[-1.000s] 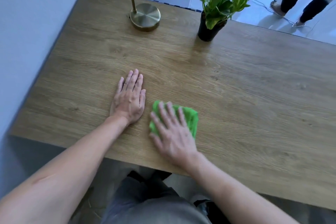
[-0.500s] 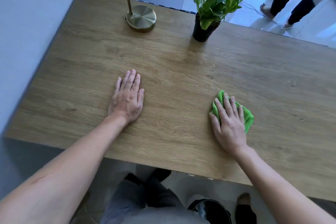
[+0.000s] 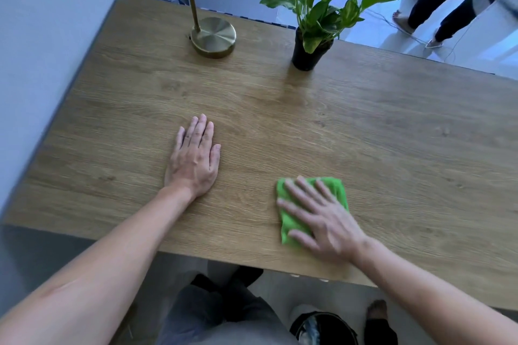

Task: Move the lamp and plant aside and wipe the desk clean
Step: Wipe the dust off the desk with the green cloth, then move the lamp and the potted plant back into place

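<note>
Pressing a green cloth point(image 3: 311, 204) flat under the splayed right hand point(image 3: 322, 221) near the worktop point(image 3: 392, 134) front edge, left hand point(image 3: 193, 159) open and empty, risks missing dust around the lamp point(image 3: 214, 36) and plant point(image 3: 307, 50) standing at the back.

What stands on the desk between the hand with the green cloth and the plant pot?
Nothing visible. From the right hand pressing the green cloth up to the black plant pot there is only bare desk. The lamp base stands off to the left.
</note>
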